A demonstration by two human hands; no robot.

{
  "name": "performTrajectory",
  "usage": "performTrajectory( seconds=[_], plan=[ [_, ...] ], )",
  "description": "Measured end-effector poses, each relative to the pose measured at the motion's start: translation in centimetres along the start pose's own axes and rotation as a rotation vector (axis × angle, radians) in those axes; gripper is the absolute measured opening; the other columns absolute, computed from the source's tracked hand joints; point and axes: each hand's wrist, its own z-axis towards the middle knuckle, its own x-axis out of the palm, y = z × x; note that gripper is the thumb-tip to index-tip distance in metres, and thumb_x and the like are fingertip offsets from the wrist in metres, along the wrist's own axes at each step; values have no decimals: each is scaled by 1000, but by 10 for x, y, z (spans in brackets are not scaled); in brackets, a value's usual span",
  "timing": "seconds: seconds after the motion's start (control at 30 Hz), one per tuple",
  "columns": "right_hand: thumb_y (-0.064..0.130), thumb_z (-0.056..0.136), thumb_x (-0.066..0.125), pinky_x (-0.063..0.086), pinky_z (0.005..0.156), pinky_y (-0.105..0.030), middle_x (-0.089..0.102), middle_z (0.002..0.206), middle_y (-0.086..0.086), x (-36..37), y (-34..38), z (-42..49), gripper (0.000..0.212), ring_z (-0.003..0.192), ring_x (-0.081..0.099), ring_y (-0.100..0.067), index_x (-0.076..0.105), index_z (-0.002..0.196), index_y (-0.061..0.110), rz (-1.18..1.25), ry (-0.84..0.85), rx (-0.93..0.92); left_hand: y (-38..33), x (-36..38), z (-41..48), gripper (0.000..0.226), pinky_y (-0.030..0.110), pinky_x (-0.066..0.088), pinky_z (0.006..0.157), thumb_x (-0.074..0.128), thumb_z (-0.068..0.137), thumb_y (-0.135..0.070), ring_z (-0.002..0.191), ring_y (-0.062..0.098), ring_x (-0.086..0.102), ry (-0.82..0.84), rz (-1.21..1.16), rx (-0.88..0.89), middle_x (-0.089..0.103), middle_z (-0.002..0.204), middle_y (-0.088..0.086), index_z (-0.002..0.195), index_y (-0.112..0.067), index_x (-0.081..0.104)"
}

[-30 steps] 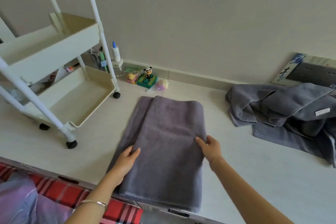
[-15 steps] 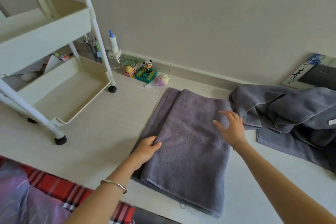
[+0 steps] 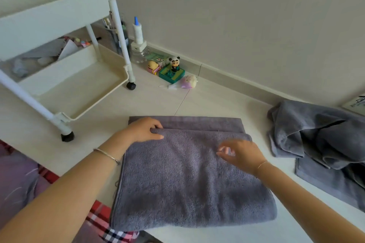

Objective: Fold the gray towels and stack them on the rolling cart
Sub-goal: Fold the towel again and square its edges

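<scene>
Half a second back the gray terry towel (image 3: 189,179) lay as a long strip running away from the person; now it is doubled into a shorter, wider rectangle lying crosswise on the pale tiled floor (image 3: 197,102) just in front of them. Its upper layer stops a little short of the far edge of the lower one. From the towel's near left side the left hand (image 3: 145,130) has gone to the far left corner of the upper layer, where its curled fingers and thumb pinch the folded edge. The right hand (image 3: 241,154) is smeared by motion over the right part of the towel; its fingers look loosely spread and hold nothing, though contact with the cloth cannot be told. A thin silver bangle (image 3: 107,156) circles the left wrist. To the left, apart from the towel, stands the white metal rolling cart (image 3: 65,77). Well to the right lies a crumpled heap of gray towels (image 3: 316,140). By the wall beyond are a white bottle with a blue tip (image 3: 137,29), a small panda figure (image 3: 174,63) on a green box (image 3: 171,74), a yellow toy (image 3: 153,67) and a round lilac toy (image 3: 188,82). Red plaid fabric (image 3: 98,215) shows at the lower left.
</scene>
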Motion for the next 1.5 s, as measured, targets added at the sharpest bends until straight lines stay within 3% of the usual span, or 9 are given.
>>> performTrajectory(
  seconds=[0.07,0.17,0.33,0.47,0.63,0.77,0.97,1.37,1.5],
  plan=[
    [48,83,64,46,92,-33,61,116,7,-6,-25,19,42,107,57,-17,59,119,27,65,-117,52,16,-5,-6,34,29,45,92,77,76,-36,104,12,58,-23,5,-45,63,104,-4,104,-23,62],
    [52,77,69,40,98,-35,57,124,-1,-6,-64,37,55,113,52,-21,56,122,24,41,60,191,38,-11,-19,34,22,45,83,82,71,-31,96,13,62,-101,-134,-79,66,99,-3,97,-22,63],
    [34,71,80,40,71,-26,62,84,0,-4,-87,34,28,80,54,-18,62,84,16,392,88,254,38,4,-43,28,10,47,72,78,76,-18,86,7,63,-251,-498,-111,68,95,-5,102,-17,66],
    [27,63,85,53,79,-29,69,93,-14,3,-85,8,45,88,65,-24,65,96,4,1057,40,339,39,36,-55,14,24,50,78,71,83,-18,93,14,65,-458,-698,-169,68,91,-9,95,-21,66],
    [28,71,79,56,62,-21,73,88,-10,-9,-60,-10,31,80,70,-23,69,93,9,1149,-172,348,24,40,-72,13,31,51,88,59,91,-19,97,11,66,-557,-757,-38,70,95,-14,98,-28,64],
    [24,73,72,53,53,-20,72,72,-6,-56,-62,4,22,64,68,-14,67,85,7,1375,-218,329,8,3,-68,16,16,54,74,56,93,-20,88,5,67,-552,-1015,-15,70,99,-8,106,-19,65],
    [31,84,69,47,73,-29,64,94,-10,2,-69,59,37,82,57,-19,68,107,2,994,-256,628,33,20,-34,27,25,48,74,62,91,-22,91,22,64,-510,-751,-358,67,103,11,111,-5,64],
    [18,93,57,38,52,-16,55,69,-4,12,-57,8,20,64,46,-17,50,82,3,830,-495,551,40,40,-70,23,37,55,82,66,87,-22,89,18,67,-375,-705,-245,70,98,2,108,-12,65],
    [30,89,63,42,77,-30,61,94,-12,24,-63,1,27,86,53,-24,59,100,6,819,-386,680,39,49,-65,18,39,55,83,64,89,-23,89,23,67,-481,-729,-285,70,97,8,100,-9,64]
  ],
)
